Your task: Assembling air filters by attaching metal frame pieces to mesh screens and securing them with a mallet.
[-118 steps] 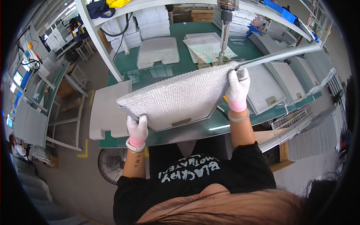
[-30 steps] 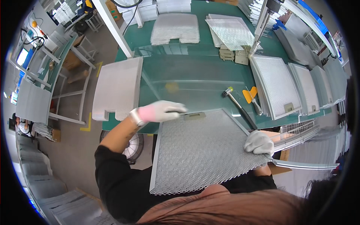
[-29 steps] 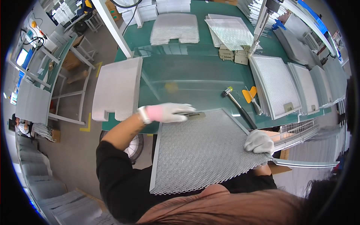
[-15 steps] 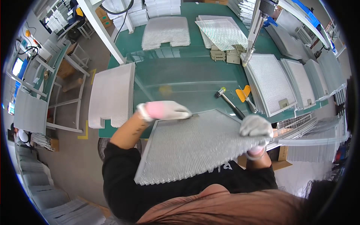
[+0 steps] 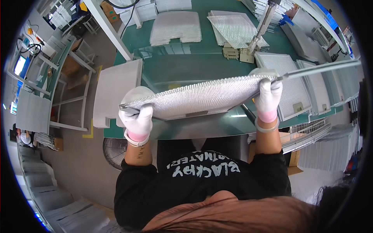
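The white-gloved left hand (image 5: 138, 121) grasps the left end of a silver metal-mesh panel (image 5: 206, 96), held tilted above the green flat-topped table's (image 5: 190, 129) near side, and the white-gloved right hand (image 5: 268, 97) grips its right end, where a long grey metal strip (image 5: 320, 69) extends right.

White lettering (image 5: 206, 165) spans the black shirt (image 5: 151, 190), dark letters (image 5: 140, 152) the left forearm (image 5: 132, 156).

green table (image 5: 186, 64) | notched sheets (image 5: 175, 27), far | notched panels (image 5: 116, 87) (also stacked), left | beige parts (image 5: 230, 53) | framed panels (image 5: 289, 85), right
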Demonstrator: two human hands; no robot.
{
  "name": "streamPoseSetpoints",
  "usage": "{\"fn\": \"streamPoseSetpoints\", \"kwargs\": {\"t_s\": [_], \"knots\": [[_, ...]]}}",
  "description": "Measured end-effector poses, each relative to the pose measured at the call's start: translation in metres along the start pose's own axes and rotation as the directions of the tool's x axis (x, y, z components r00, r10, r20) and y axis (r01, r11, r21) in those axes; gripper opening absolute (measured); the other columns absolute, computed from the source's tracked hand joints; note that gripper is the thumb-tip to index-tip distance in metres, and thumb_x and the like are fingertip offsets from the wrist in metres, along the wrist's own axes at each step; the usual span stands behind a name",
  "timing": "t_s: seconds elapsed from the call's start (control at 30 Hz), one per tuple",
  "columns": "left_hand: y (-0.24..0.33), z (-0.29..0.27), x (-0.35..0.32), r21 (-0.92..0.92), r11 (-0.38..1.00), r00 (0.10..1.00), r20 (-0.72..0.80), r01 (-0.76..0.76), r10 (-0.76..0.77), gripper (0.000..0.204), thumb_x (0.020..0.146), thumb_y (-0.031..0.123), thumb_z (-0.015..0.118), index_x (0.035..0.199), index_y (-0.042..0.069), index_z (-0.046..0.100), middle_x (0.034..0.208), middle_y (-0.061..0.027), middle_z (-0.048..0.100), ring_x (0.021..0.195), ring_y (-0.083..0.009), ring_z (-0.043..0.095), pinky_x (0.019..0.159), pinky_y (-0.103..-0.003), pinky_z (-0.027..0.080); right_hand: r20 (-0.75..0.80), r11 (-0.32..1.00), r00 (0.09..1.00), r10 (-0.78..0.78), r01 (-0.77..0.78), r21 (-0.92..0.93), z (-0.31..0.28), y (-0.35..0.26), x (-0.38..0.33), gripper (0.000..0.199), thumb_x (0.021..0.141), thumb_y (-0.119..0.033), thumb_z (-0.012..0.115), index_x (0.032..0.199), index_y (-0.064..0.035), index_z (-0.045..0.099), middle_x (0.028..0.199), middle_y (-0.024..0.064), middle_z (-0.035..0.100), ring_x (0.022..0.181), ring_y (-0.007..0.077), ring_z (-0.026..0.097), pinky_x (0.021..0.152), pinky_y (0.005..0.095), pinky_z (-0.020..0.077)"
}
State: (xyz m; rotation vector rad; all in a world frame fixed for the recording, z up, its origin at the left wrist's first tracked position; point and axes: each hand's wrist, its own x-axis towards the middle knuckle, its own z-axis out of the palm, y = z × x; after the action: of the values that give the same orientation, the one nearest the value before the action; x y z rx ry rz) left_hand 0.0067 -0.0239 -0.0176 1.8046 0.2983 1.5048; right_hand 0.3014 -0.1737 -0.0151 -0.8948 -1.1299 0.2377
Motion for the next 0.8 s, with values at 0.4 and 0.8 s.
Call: {"fn": "streamPoseSetpoints", "kwargs": {"t_s": [0.4,0.8], "knots": [[-0.023,-0.006,0.0,-0.169,0.983,0.991,-0.096,0.074,-0.091,0.019,0.082,0.003,0.065,0.1,-0.002,0.062,0.096,-0.0067,0.064,0.084,-0.014,0.059,0.078,-0.028,0.047,-0.003,0.913,0.982,-0.186,0.172,-0.37,0.015,-0.033,0.02,0.094,0.077,-0.004,0.076,0.151,-0.002,0.017,0.096,0.0104,0.064,0.089,0.0164,0.066,0.067,0.026,0.0511],[-0.026,-0.002,0.002,-0.321,0.941,0.991,-0.04,0.109,-0.128,0.025,0.085,0.007,0.067,0.108,-0.001,0.061,0.099,-0.0041,0.065,0.09,-0.0112,0.06,0.081,-0.027,0.047,0.843,0.598,0.537,0.039,0.663,-0.451,-0.001,-0.116,0.088,0.054,0.08,-0.002,0.061,0.133,-0.0066,0.054,0.072,0.0112,0.055,0.066,0.0303,0.059,0.06,0.0387,0.0487]]}}
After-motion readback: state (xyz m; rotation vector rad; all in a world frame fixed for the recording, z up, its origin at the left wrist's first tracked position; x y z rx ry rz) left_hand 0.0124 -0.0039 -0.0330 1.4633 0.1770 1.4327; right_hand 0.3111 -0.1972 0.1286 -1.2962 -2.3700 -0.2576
